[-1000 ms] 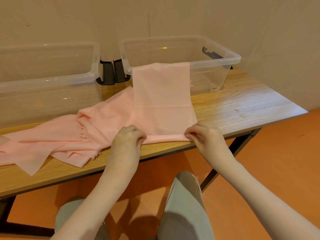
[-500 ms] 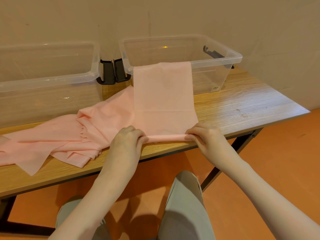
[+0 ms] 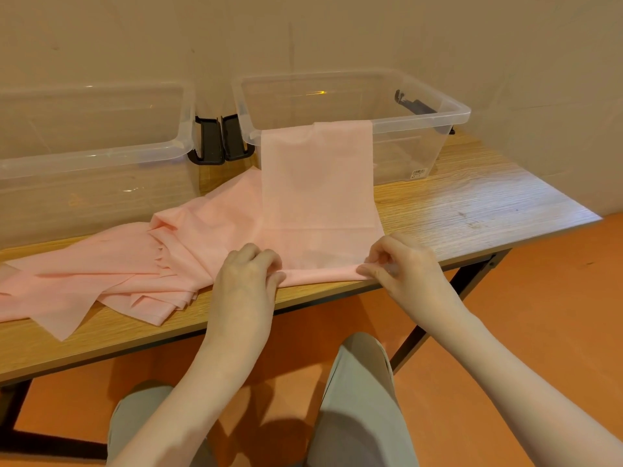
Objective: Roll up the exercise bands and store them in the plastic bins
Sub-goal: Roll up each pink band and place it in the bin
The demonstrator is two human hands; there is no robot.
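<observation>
Both hands (image 3: 323,267) on pink band's (image 3: 317,197) near edge

Bare table (image 3: 472,210) right of band (image 3: 317,197), open bins (image 3: 421,106) blocking behind

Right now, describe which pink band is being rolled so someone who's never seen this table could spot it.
Start at the right clear bin on the wooden table. One pink band hangs from its front rim and runs flat to the near edge, where the left hand and right hand pinch its end. Unlike the crumpled pile, it lies smooth and straight.
</observation>
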